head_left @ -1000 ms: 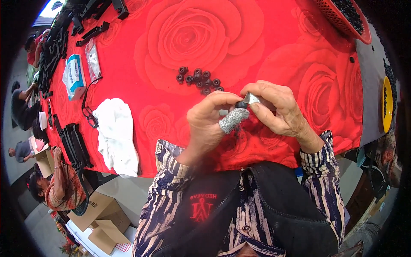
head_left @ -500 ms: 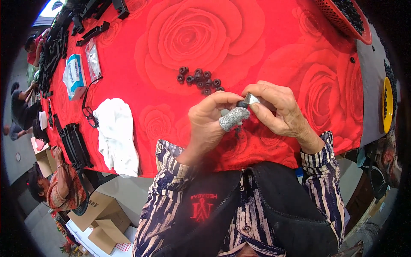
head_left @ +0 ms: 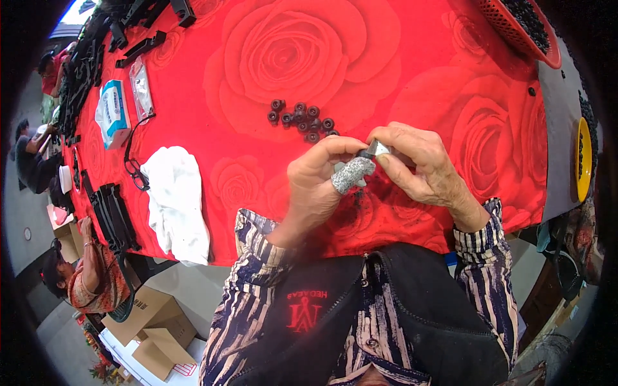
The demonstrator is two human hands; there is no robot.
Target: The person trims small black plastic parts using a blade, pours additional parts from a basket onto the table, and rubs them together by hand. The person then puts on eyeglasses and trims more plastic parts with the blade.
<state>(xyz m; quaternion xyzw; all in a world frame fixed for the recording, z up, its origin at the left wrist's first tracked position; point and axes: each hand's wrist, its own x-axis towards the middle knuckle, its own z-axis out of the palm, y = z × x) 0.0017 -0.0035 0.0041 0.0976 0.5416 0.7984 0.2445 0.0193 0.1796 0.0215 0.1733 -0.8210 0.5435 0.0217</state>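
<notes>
At the far left of the counter (head_left: 386,38), draped in a red rose-patterned cloth, lie a blue-and-white packet (head_left: 112,112), a pair of glasses (head_left: 134,168) and a crumpled white cloth (head_left: 175,201). Further right, a cluster of small black rings (head_left: 301,119) sits just beyond the hands.

The left hand (head_left: 318,180), its thumb wrapped in a grey speckled sleeve (head_left: 351,174), has its grip clenched around a small dark-and-silver part (head_left: 374,151), pinched at the fingertips. The right hand (head_left: 421,167) meets it from the other side, its grip also closed on the same part, held above the counter's near edge.

The work looks like fitting or pressing the small piece. Doing it well probably means keeping both pinches close to the tip, pushing straight along the part's axis, and staying over the cloth so that a dropped piece lands near the rings.

At the far right stand a red basket (head_left: 515,32) and a yellow dish (head_left: 583,161), both holding dark pieces.
</notes>
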